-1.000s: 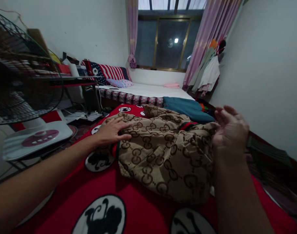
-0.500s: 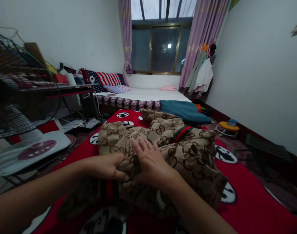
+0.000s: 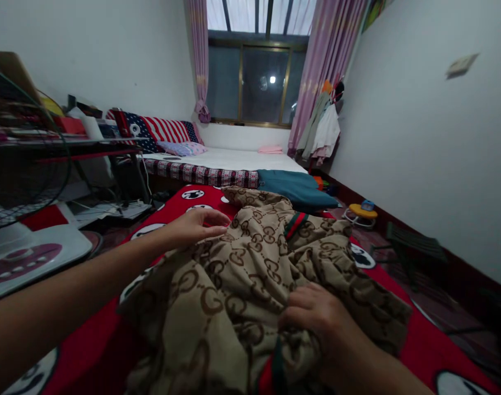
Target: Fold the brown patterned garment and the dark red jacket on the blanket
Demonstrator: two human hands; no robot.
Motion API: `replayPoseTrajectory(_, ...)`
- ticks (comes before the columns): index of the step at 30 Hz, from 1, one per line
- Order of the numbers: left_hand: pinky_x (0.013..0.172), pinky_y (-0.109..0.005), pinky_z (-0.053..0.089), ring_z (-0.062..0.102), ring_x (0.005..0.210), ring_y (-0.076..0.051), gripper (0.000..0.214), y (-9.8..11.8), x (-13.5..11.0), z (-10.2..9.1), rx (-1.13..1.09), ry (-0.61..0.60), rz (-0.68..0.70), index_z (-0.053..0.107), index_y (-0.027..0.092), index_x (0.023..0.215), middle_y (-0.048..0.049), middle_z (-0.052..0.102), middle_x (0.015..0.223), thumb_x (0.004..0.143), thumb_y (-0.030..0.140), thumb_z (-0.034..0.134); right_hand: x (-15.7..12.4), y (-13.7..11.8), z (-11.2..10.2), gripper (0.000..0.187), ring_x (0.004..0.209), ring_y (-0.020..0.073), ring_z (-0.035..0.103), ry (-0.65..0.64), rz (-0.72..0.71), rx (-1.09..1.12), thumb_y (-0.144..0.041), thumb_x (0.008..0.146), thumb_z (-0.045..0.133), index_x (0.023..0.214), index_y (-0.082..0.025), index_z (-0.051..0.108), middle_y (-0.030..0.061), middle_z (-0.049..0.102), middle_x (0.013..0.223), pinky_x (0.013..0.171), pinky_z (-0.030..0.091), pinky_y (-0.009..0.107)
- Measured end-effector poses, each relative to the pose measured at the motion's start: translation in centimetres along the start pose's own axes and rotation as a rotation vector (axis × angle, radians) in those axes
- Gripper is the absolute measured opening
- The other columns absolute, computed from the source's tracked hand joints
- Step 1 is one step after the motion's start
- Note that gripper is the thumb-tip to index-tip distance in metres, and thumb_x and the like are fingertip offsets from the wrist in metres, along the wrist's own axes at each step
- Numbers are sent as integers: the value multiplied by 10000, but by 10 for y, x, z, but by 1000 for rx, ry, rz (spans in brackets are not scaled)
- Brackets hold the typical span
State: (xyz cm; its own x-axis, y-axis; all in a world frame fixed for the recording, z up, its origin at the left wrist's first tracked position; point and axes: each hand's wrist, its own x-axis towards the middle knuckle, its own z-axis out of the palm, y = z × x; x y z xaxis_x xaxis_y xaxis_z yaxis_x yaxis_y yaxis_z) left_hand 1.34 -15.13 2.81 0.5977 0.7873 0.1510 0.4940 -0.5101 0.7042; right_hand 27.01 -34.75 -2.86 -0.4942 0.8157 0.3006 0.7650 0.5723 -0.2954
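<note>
A tan garment [image 3: 250, 258] with a brown letter pattern and green-red-green bands lies crumpled over the red blanket [image 3: 427, 334]. My left hand [image 3: 199, 226] is just at the garment's far left part, its thumb and fingers apart with nothing between them. Lower right, my right hand [image 3: 316, 312] is closed with curled fingers on the cloth beside a striped band. The fingertips of that hand are partly hidden in the folds.
Teal folded cloth [image 3: 297, 188] lies at the blanket's far edge, before a white-covered bed [image 3: 234, 160]. A fan base [image 3: 36, 255] and a cluttered desk [image 3: 106, 140] stand left. On the right are a yellow stool [image 3: 360, 214] and a dark folding stool [image 3: 415, 241].
My left hand has lifted off the cloth and moved farther away. My right hand has moved right and nearer, closing on the fabric. The garment's near part is spread wider, and the view has turned right.
</note>
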Motion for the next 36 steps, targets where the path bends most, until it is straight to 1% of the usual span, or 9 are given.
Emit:
replayPoseTrajectory(8, 1111, -417, 345, 393, 1371, -336, 1076, -48, 36, 67, 179, 28, -31, 251, 130, 1509, -183, 353, 1523, 665, 656, 662, -76, 43, -36, 364, 1065, 245, 626, 234, 232, 1, -188, 763, 602, 1113, -270, 663, 101, 625, 1158, 843, 536, 337)
replayPoseTrajectory(13, 1054, -406, 399, 503, 1285, -327, 913, -55, 36, 86, 217, -25, -7, 340, 139, 1476, -159, 515, 1415, 706, 517, 653, -79, 58, -55, 449, 1244, 288, 530, 474, 231, -61, -333, 798, 642, 1245, -342, 599, 63, 548, 1347, 1008, 476, 429)
replayPoseTrajectory(16, 1009, -353, 433, 579, 1191, -287, 663, -50, 29, 59, 230, -187, 109, 550, 176, 1338, -91, 631, 1296, 721, 403, 635, -80, 78, -58, 393, 1273, 308, 497, 618, 321, -209, -401, 829, 612, 1214, -326, 614, 66, 540, 1359, 1059, 412, 498)
replayPoseTrajectory(18, 977, -328, 447, 610, 1124, -261, 536, -46, 29, 22, 273, -177, 124, 635, 190, 1239, -50, 682, 1208, 740, 385, 621, -81, 92, -53, 508, 1295, 339, 471, 558, 414, -290, -457, 786, 651, 1263, -293, 587, 90, 534, 1374, 1072, 380, 541)
replayPoseTrajectory(22, 1024, -401, 376, 527, 1199, -313, 460, -48, 46, -67, 579, 503, -72, 683, 141, 1156, -48, 670, 1151, 833, 424, 519, -80, 104, -34, 710, 1254, 317, 528, 327, 577, -148, -517, 786, 632, 1408, -233, 444, 130, 536, 1390, 1017, 454, 506)
replayPoseTrajectory(25, 1090, -462, 265, 366, 1327, -331, 543, -50, 58, -102, 682, 626, -108, 660, 105, 1183, -72, 599, 1262, 836, 502, 529, -74, 98, -25, 685, 1285, 289, 506, 292, 601, -59, -490, 809, 610, 1414, -221, 434, 124, 513, 1420, 1049, 437, 467)
replayPoseTrajectory(28, 1059, -418, 339, 452, 1241, -290, 564, -45, 56, -88, 687, 455, -55, 659, 161, 1197, -97, 645, 1218, 767, 522, 601, -68, 92, -22, 671, 1295, 297, 493, 298, 571, -57, -451, 787, 630, 1393, -217, 461, 120, 526, 1407, 1064, 420, 471)
replayPoseTrajectory(33, 1058, -349, 378, 504, 1236, -270, 603, -20, 15, -6, 541, -128, 190, 587, 151, 1310, -121, 562, 1358, 821, 503, 573, -58, 68, -15, 436, 1155, 275, 597, 306, 511, -53, -335, 822, 572, 1245, -232, 584, 97, 630, 1255, 961, 494, 422)
replayPoseTrajectory(36, 1050, -306, 401, 508, 1257, -240, 504, 3, -22, 39, 281, -532, 275, 584, 251, 1322, -42, 517, 1427, 843, 405, 599, -55, 32, -14, 274, 970, 227, 658, 125, 413, 25, -235, 844, 505, 1051, -233, 684, 73, 694, 1056, 835, 526, 342)
